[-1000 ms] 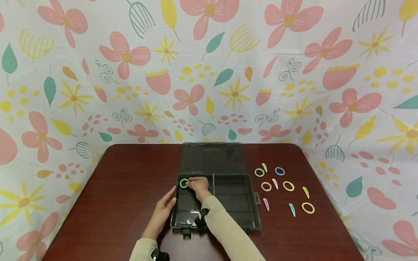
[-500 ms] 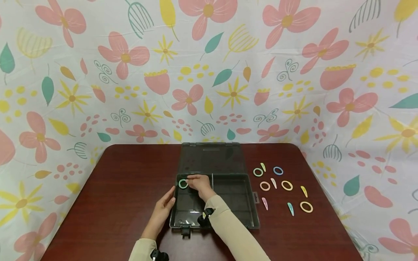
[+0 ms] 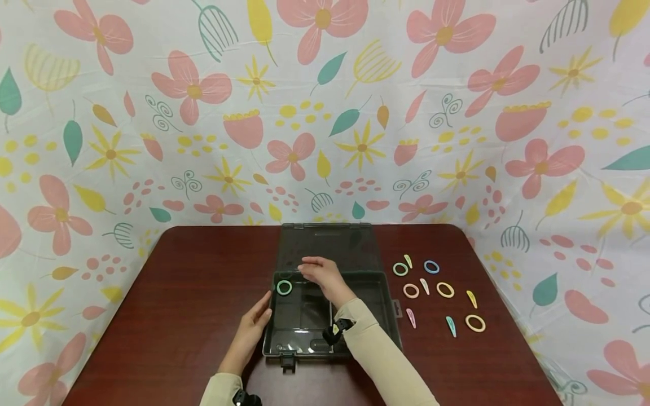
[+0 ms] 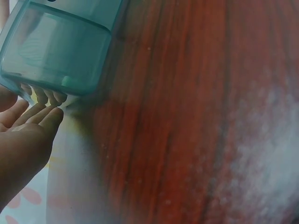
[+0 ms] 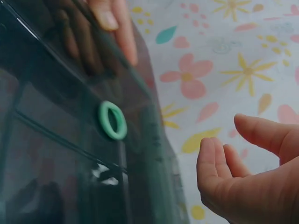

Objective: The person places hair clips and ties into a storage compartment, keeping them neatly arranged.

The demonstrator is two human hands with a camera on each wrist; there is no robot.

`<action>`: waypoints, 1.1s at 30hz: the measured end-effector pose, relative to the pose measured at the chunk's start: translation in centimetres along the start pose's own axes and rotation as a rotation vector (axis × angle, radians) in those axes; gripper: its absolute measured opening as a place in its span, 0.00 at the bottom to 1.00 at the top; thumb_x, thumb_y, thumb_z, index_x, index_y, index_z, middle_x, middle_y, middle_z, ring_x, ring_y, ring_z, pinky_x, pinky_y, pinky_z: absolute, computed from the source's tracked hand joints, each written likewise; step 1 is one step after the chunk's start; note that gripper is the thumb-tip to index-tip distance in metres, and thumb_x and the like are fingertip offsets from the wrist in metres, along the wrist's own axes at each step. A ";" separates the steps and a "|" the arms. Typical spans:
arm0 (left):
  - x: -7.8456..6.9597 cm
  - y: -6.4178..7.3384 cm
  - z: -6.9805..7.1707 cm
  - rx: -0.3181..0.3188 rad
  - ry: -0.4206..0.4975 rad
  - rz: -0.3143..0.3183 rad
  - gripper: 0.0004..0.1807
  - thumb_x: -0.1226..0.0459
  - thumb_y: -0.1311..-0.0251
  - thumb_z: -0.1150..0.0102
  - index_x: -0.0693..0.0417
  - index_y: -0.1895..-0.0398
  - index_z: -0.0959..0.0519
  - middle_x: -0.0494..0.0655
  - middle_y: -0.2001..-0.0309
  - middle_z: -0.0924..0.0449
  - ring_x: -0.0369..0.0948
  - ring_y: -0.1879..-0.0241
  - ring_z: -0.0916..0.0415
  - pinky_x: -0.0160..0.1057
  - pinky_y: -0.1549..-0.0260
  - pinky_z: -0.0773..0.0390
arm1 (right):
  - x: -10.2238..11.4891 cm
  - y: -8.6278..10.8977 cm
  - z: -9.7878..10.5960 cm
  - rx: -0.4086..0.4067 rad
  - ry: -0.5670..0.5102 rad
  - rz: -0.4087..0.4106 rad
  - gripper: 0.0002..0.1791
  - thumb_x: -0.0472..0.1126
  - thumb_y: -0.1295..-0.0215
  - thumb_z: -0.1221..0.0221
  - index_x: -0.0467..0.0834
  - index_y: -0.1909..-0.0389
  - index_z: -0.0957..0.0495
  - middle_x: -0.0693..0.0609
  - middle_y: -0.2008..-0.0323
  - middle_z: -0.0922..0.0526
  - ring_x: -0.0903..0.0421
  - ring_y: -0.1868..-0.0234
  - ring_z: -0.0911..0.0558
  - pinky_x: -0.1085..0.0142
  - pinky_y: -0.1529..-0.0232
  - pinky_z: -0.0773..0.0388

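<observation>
A dark translucent plastic box (image 3: pixel 297 336) with a divider stands on the table, its lid (image 3: pixel 329 242) laid back. One mint-green hair tie (image 3: pixel 278 288) lies in the far left corner of the box; the right wrist view also has this hair tie (image 5: pixel 103 119). Straight fingers of my left hand (image 3: pixel 247 334) rest against the box's left side, and the left wrist view shows that hand (image 4: pixel 29 140) touching the wall. Above the box near the lid hinge, my right hand (image 3: pixel 329 280) holds nothing, its fingers and thumb apart.
To the right of the box lie several hair ties, among them a blue hair tie (image 3: pixel 425 267), and several snap clips, such as a pink clip (image 3: pixel 411 318) and a teal clip (image 3: pixel 451 326). A flowered cloth (image 3: pixel 325 113) hangs behind the table (image 3: pixel 213 270).
My right hand has let go of the mint-green hair tie in the box corner and risen away to the right. The left hand stays at the box's side.
</observation>
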State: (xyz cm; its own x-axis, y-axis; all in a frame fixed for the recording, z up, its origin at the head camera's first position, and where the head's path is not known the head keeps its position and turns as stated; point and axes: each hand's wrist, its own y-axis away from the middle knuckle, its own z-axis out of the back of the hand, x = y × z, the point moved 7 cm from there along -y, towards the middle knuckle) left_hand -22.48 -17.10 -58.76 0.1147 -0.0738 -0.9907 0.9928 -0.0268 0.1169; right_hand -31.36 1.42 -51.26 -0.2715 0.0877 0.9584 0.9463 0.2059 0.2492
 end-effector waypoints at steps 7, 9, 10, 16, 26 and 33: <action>0.0 0.1 0.0 0.003 0.002 -0.006 0.28 0.67 0.29 0.52 0.52 0.26 0.41 0.55 0.27 0.45 0.53 0.28 0.51 0.55 0.33 0.46 | 2.2 -0.3 2.9 -0.051 -0.009 0.058 0.21 0.33 0.37 0.38 0.33 0.44 0.26 0.41 0.53 0.19 0.56 0.57 0.18 0.60 0.48 0.23; 0.0 0.1 0.0 0.002 -0.001 -0.006 0.28 0.67 0.29 0.52 0.52 0.26 0.41 0.55 0.27 0.45 0.53 0.28 0.51 0.54 0.33 0.46 | 2.7 -0.4 3.9 -0.061 -0.018 0.077 0.21 0.32 0.37 0.38 0.33 0.43 0.26 0.40 0.53 0.19 0.56 0.57 0.18 0.60 0.47 0.23; 0.0 0.1 0.0 0.001 -0.002 -0.005 0.28 0.67 0.29 0.52 0.52 0.27 0.40 0.55 0.27 0.45 0.53 0.28 0.51 0.54 0.33 0.46 | 3.0 -0.4 4.4 -0.065 -0.019 0.084 0.22 0.33 0.36 0.39 0.33 0.42 0.27 0.41 0.52 0.20 0.55 0.56 0.18 0.61 0.47 0.23; 0.2 0.0 0.1 -0.006 -0.008 -0.004 0.28 0.67 0.29 0.52 0.52 0.27 0.40 0.55 0.27 0.45 0.53 0.28 0.51 0.54 0.34 0.45 | 4.1 -0.5 8.0 -0.092 -0.015 0.101 0.24 0.34 0.34 0.40 0.33 0.38 0.30 0.41 0.49 0.22 0.51 0.49 0.20 0.62 0.45 0.24; 0.0 0.1 0.1 0.005 0.000 -0.004 0.28 0.67 0.29 0.52 0.52 0.27 0.41 0.55 0.27 0.46 0.54 0.28 0.51 0.55 0.33 0.46 | 5.3 0.0 15.0 -0.135 0.000 0.136 0.27 0.36 0.31 0.43 0.34 0.33 0.35 0.38 0.39 0.29 0.57 0.47 0.21 0.59 0.39 0.30; 0.0 0.2 0.1 0.002 -0.002 -0.004 0.28 0.67 0.29 0.52 0.51 0.27 0.40 0.55 0.27 0.46 0.54 0.29 0.50 0.55 0.34 0.45 | 4.2 0.3 20.3 -0.164 0.025 0.140 0.30 0.39 0.30 0.43 0.36 0.31 0.38 0.38 0.34 0.33 0.57 0.41 0.24 0.68 0.43 0.27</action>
State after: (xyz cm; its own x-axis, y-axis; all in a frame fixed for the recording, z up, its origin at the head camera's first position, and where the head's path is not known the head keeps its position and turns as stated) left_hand -22.33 -17.16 -58.75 0.1106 -0.0755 -0.9910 0.9932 -0.0292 0.1130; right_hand -35.80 21.60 -49.95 -0.1333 0.0794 0.9879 0.9909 0.0314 0.1311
